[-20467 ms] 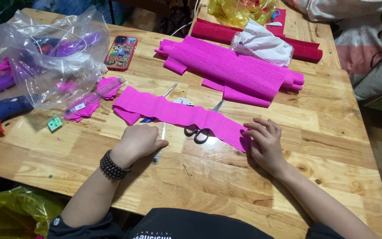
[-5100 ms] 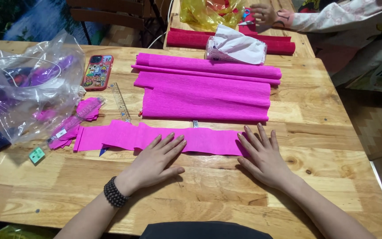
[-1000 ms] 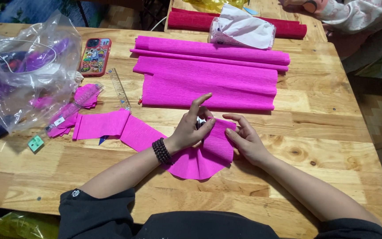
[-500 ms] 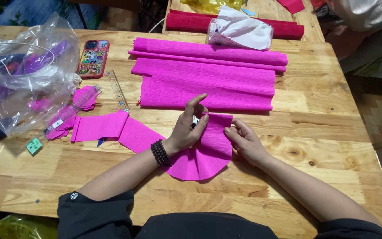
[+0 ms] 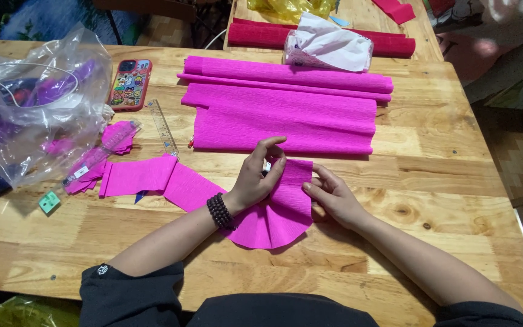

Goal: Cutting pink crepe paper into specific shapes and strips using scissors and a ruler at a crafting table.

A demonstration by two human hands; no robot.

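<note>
A long strip of magenta crepe paper lies across the wooden table. Its right part is gathered into a fan in front of me. My left hand, with a dark bead bracelet at the wrist, pinches the top of the gathered folds. My right hand grips the fan's right edge between thumb and fingers.
Folded magenta crepe sheets lie beyond the hands, then a red roll and a tissue pack. A phone, a clear ruler, paper scraps and a big plastic bag sit on the left.
The strip lay flat under both palms seconds ago; its right end is now gathered into a fan. Over the last second both hands stay pinched at the folds, barely shifting.
</note>
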